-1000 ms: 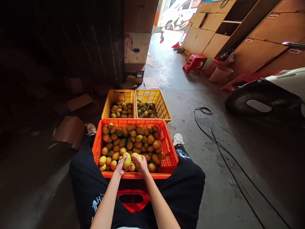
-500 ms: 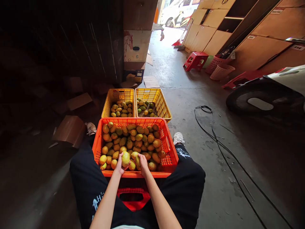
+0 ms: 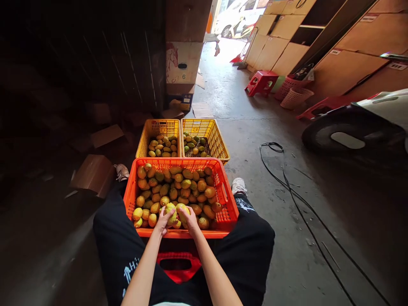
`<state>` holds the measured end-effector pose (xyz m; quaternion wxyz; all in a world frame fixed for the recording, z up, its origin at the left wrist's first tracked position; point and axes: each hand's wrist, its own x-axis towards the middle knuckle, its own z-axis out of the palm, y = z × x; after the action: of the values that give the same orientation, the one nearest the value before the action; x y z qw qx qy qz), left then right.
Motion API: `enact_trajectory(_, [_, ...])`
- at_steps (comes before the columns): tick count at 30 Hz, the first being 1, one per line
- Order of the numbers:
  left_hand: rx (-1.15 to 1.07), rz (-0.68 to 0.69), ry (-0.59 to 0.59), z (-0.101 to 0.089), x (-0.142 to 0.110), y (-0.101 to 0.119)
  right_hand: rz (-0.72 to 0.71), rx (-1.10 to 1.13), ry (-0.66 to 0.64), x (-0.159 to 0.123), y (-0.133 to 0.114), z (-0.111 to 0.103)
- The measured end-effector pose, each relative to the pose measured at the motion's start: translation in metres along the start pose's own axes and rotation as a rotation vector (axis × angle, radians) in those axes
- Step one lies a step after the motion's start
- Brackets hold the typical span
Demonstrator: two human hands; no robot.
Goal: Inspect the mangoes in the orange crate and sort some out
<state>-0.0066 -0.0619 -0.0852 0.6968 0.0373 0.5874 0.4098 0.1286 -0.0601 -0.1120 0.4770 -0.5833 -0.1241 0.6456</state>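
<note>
My left hand [image 3: 163,222] is closed around a yellow-green mango [image 3: 171,213], held over the near side of a red-orange plastic crate [image 3: 181,233]. Beside it, my right hand [image 3: 191,221] grips another yellowish mango [image 3: 182,209], thumb along its top. The two held fruits are very close; whether they touch I cannot tell. Below and beyond my hands, many loose mangoes [image 3: 186,183] in yellow, orange and green fill much of the crate. My palms and the fruits' undersides are hidden.
Two yellow crates with mangoes, one on the left [image 3: 140,140] and one on the right [image 3: 219,138], stand just beyond. A black cable [image 3: 296,197] lies on the floor to the right, near a vehicle wheel [image 3: 347,131]. Cardboard [image 3: 94,174] lies at left; a red stool [image 3: 261,82] stands farther back.
The mango in my left hand has turned and shifted slightly right. My right hand's fruit has turned too, showing more of its yellow side, and the two fruits are closer together.
</note>
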Motion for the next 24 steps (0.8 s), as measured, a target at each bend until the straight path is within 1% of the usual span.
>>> enact_trajectory(2, [0.019, 0.004, 0.037, 0.002, -0.001, 0.0, 0.029, -0.001, 0.013, 0.001, -0.001, -0.001])
enact_trajectory(4, [0.006, -0.011, 0.04, 0.002, 0.0, 0.001, 0.061, -0.004, 0.039, 0.003, -0.002, -0.003])
enact_trajectory(7, [-0.086, -0.044, 0.021, 0.0, 0.0, 0.004, 0.077, -0.004, 0.064, 0.004, -0.004, -0.005])
enact_trajectory(11, [-0.207, -0.044, 0.069, -0.003, 0.001, 0.007, 0.084, 0.015, 0.064, 0.004, -0.004, -0.004])
enact_trajectory(14, [-0.242, -0.11, 0.073, -0.002, 0.001, 0.009, 0.076, 0.042, 0.078, 0.003, -0.004, -0.003])
enact_trajectory(17, [-0.246, -0.193, 0.05, -0.001, 0.001, 0.012, 0.061, 0.036, 0.079, 0.003, -0.004, -0.003])
enact_trajectory(19, [-0.235, -0.218, 0.038, -0.001, 0.0, 0.014, 0.052, 0.018, 0.079, 0.003, -0.006, -0.002])
enact_trajectory(22, [-0.204, -0.214, 0.042, -0.002, 0.001, 0.014, 0.024, 0.028, 0.081, 0.001, -0.008, -0.002])
enact_trajectory(24, [-0.172, -0.158, 0.053, -0.002, 0.001, 0.01, -0.005, 0.05, 0.046, -0.001, -0.008, -0.003])
